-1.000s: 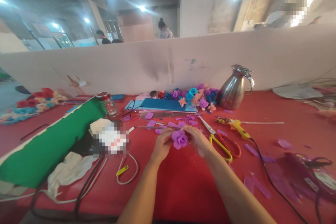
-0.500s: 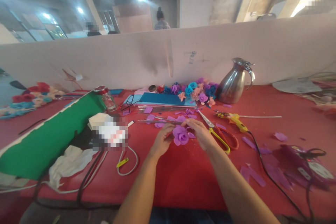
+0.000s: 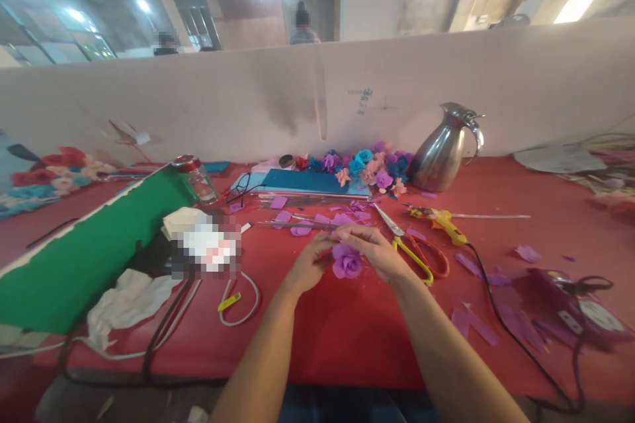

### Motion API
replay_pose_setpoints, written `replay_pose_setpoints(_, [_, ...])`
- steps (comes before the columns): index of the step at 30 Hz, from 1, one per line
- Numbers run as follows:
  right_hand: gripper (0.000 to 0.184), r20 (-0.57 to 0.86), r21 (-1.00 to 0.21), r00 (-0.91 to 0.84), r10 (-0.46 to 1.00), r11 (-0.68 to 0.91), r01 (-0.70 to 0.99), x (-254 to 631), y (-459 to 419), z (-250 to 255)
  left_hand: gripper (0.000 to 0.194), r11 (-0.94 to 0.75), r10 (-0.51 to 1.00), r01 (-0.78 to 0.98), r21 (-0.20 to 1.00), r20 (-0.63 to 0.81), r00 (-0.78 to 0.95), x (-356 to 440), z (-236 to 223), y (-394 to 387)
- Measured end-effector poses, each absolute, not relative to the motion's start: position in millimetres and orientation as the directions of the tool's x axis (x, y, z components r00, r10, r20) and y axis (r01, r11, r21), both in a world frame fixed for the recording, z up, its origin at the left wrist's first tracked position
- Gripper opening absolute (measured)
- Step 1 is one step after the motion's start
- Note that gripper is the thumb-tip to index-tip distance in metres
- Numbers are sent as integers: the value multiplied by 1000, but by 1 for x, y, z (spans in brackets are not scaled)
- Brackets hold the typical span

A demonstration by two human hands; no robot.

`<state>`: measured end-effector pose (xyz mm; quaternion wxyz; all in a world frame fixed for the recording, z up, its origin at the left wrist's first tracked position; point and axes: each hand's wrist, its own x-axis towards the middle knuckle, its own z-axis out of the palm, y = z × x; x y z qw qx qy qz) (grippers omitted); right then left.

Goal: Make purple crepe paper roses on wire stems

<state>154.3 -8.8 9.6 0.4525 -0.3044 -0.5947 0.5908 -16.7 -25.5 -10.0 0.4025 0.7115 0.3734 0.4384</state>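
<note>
A purple paper rose (image 3: 346,262) faces me, held just above the red tabletop between both hands. My left hand (image 3: 313,263) is closed at its left side, with the fingertips behind the bloom. Across the top of the rose reach the bent fingers of my right hand (image 3: 373,250), which hide its upper petals and whatever lies behind it. Scissors (image 3: 411,256) with yellow and red handles lie open-bladed just right of my right hand. Cut purple paper pieces (image 3: 300,228) and thin wire-like sticks (image 3: 278,224) lie beyond the hands.
Farther right lie a yellow glue gun (image 3: 449,227) with its cord and a purple power strip (image 3: 578,310). A steel jug (image 3: 440,152) stands behind, beside finished paper flowers (image 3: 370,170) and blue sheets (image 3: 307,180). On the left are a green board (image 3: 99,254), glass jar (image 3: 202,185) and cables.
My right hand has shifted left, its fingers now over the top of the rose. The rose has moved slightly right and turned a little. My view has tilted slightly.
</note>
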Motion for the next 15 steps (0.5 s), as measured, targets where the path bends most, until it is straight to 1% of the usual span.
replay_pose_setpoints(4, [42, 89, -964, -277, 957, 13, -267, 153, -3, 2, 17, -305, 941, 32, 952, 296, 161, -19, -12, -25])
replay_pose_setpoints(7, [46, 71, -950, -281, 957, -21, -312, 151, -1, -1, 19, -250, 965, -123, 960, 257, 49, -18, -14, -24])
replay_pose_setpoints(9, [43, 82, -949, -284, 955, -13, -316, 149, -2, 0, 22, -233, 972, -246, 941, 229, -49, -17, -16, -22])
replay_pose_setpoints(11, [35, 107, -959, -278, 954, 26, -281, 145, -4, 0, 22, -200, 978, -392, 898, 159, -136, -14, -17, -21])
replay_pose_setpoints(13, [28, 150, -974, -275, 950, 93, -209, 140, -6, -3, 18, -129, 986, -524, 842, 52, -159, -11, -16, -21])
replay_pose_setpoints(15, [26, 196, -977, -270, 943, 165, -132, 132, -8, -8, 17, -53, 990, -614, 788, -41, -138, -8, -14, -22])
